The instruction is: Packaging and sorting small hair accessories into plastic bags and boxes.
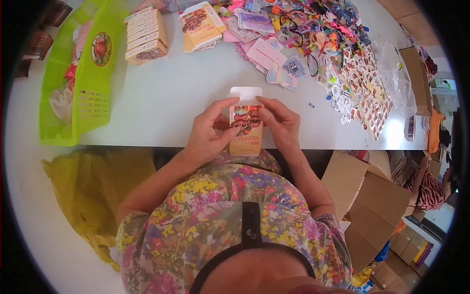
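Observation:
A small orange and yellow cardboard box (pixel 247 139) with cartoon figures on its front is held between both my hands at the table's near edge. Its white end flap (pixel 246 92) stands out at the far end. My left hand (pixel 208 130) grips the box's left side, thumb on the front and index finger by the flap. On the opposite side, my right hand (pixel 281 122) pinches the upper right edge with thumb and fingers. Whether anything is inside the box cannot be seen.
A green plastic basket (pixel 100 81) stands at the left, beside a row of similar boxes (pixel 147 51) and a pile of flat ones (pixel 200 27). Colourful trinkets (pixel 313 24), pink cards (pixel 267 53) and sticker sheets (pixel 372 93) cover the far right. Cardboard cartons (pixel 372 206) sit below the table.

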Action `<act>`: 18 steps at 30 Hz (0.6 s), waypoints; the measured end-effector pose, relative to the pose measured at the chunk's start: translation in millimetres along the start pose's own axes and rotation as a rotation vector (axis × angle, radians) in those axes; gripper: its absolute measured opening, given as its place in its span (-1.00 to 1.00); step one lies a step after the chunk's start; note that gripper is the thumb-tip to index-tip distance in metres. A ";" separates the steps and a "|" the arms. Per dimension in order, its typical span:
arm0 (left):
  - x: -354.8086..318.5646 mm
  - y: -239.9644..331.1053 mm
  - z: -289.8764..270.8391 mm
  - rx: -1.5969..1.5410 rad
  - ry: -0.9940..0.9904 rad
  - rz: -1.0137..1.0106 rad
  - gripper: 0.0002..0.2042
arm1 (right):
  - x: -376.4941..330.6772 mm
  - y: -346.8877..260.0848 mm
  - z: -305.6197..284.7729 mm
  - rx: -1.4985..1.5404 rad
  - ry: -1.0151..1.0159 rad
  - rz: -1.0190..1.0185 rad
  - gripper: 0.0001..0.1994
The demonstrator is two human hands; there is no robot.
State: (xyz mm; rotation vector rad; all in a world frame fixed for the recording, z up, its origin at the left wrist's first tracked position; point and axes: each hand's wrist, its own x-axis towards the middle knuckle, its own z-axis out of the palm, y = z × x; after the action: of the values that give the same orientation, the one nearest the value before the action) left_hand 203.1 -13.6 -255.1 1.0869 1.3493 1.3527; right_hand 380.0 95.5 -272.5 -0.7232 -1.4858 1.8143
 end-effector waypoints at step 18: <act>16.2 11.6 3.2 -0.113 0.025 -0.065 -0.88 | 16.1 -49.0 -15.7 -0.314 -0.294 0.323 -0.89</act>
State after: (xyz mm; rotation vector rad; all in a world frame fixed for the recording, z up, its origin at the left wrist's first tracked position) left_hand 202.9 3.0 -243.7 0.9459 1.2993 1.3819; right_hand 389.6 123.7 -227.5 -0.9219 -1.9713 2.0146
